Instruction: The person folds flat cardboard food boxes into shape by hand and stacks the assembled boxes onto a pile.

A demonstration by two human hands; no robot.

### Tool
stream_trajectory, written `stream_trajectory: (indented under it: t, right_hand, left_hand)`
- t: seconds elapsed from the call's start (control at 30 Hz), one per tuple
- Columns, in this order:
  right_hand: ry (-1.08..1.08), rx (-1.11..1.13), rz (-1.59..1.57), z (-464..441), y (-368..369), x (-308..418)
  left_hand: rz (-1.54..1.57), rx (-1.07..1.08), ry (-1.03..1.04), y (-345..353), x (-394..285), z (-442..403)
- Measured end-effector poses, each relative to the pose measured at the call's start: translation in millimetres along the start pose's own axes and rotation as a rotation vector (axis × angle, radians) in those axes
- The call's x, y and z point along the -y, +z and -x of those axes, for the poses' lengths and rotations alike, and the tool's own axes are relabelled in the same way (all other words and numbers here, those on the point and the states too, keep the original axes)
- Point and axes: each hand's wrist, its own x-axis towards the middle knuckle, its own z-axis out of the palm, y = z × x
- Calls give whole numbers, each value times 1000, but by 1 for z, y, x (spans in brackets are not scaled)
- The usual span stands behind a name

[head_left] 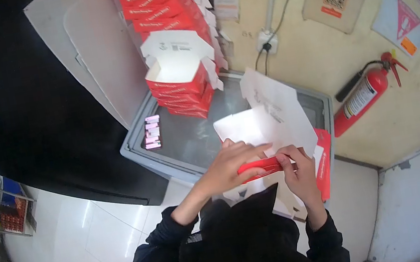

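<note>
Both hands, left (236,165) and right (300,171), grasp the red-and-white box (258,167) with partly curled fingers.

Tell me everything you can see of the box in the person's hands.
The box looks like thin cardboard, white inside and red along the near side. It is open and seems only partly folded. Its large white lid stands up, tilted, with faint printing. It sits at the near side of the gray table. The left hand and right hand hold its red side, hiding part.
</note>
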Motion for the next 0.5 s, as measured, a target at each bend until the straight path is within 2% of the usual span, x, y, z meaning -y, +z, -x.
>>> stream_trajectory:
  t: [0.03,0.07,0.13,0.27,0.3,0.37,0.5]
  right_hand:
    - [11,-39,-51,-9,4,4]
    - [-121,0,-12,-19,10,-5]
    - [-188,-8,75,-49,31,0]
    - [-412,-159,76,-97,66,6]
    - [-401,-153,61,-100,70,8]
    - [-371,-133,31,-90,78,4]
    - [-279,-98,112,-59,84,-20]
  left_hand:
    - [-154,-73,56,-7,-3,-2]
    - [-305,-143,109,-14,-5,-4]
    - [-563,-340,190,-24,4,-13]
    - [-878,-576,156,-57,63,-53]
    - [-928,-630,138,-65,90,-64]
    - [-1041,-699,114,-80,160,-81]
    - [-1078,-546,-86,-93,240,-93]
